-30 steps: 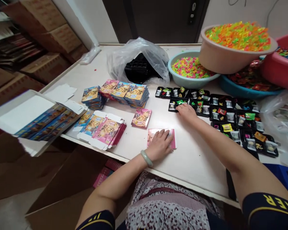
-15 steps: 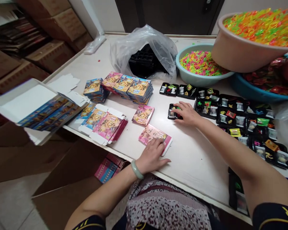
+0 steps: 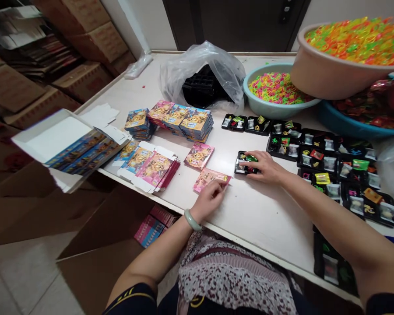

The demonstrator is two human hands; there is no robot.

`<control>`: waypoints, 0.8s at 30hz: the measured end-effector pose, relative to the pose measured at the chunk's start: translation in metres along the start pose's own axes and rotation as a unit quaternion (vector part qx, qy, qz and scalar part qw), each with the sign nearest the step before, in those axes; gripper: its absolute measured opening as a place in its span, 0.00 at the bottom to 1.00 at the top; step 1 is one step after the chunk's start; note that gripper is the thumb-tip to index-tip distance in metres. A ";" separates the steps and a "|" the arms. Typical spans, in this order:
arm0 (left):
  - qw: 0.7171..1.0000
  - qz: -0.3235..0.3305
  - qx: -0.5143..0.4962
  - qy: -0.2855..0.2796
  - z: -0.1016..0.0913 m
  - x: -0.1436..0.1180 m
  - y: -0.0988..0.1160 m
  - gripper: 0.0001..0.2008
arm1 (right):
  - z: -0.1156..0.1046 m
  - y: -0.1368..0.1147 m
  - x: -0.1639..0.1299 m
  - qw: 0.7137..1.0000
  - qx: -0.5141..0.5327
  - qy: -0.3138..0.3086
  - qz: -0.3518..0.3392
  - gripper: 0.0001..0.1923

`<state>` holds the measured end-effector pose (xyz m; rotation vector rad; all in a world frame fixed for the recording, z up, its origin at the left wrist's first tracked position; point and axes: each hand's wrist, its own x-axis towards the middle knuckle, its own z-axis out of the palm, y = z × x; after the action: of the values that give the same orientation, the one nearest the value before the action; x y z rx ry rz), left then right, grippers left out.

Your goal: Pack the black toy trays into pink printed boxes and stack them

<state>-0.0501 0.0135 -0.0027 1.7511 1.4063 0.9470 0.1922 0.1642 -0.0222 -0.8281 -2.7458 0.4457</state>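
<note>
Nearest trays (image 3: 319, 262): lying right of the near pink box (image 3: 206, 179) and closer in; the right forearm (image 3: 328, 218) is crossing above, hiding how many there are.
Left hand (image 3: 212, 199): curling at the right end of the near pink box, thumb and fingers pinching it there.
Near pink box: resting flat on the white table (image 3: 256, 218); fingers are covering part of its end, and its inside is staying out of sight. A skewed pull could, I judge, be creasing the thin card.
Right hand (image 3: 264, 167): spreading its fingers across the filled tray (image 3: 237, 169), touching it; I cannot tell whether they are gripping its sides.
Filled tray: sitting right of the near pink box, apart from it, the fingers hiding some contents. A tilt or knocked rim would likely be spilling pieces.
Second pink box (image 3: 199, 156): lying just beyond the near pink box; a careless push could be shifting it.
Flat cartons (image 3: 154, 168): lying in layers left of the near pink box; a brushing arm could be scattering them.
Clear bag (image 3: 174, 72): bulging well beyond the near pink box, shadow blurring the black trays (image 3: 200, 85) inside.
Beige bowl (image 3: 335, 78): looming far beyond and right of the near pink box, the frame cutting it off; a bump could be toppling its heap.
</note>
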 end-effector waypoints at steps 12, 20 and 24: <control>0.979 -0.107 -0.163 -0.051 0.005 0.010 0.015 0.11 | 0.003 -0.092 -0.074 0.998 0.054 0.038 -0.017 0.21; 0.959 -0.154 -0.211 -0.108 0.029 0.012 -0.003 0.13 | 0.055 -0.113 -0.083 0.992 -0.016 0.068 0.103 0.22; 0.968 -0.124 -0.177 -0.124 0.030 0.013 -0.011 0.11 | 0.060 -0.118 -0.085 0.993 -0.012 0.057 0.106 0.24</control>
<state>-0.0275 0.0258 -0.0259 1.3410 1.1774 0.7584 0.1845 0.0093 -0.0476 -1.1223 -2.5748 0.3937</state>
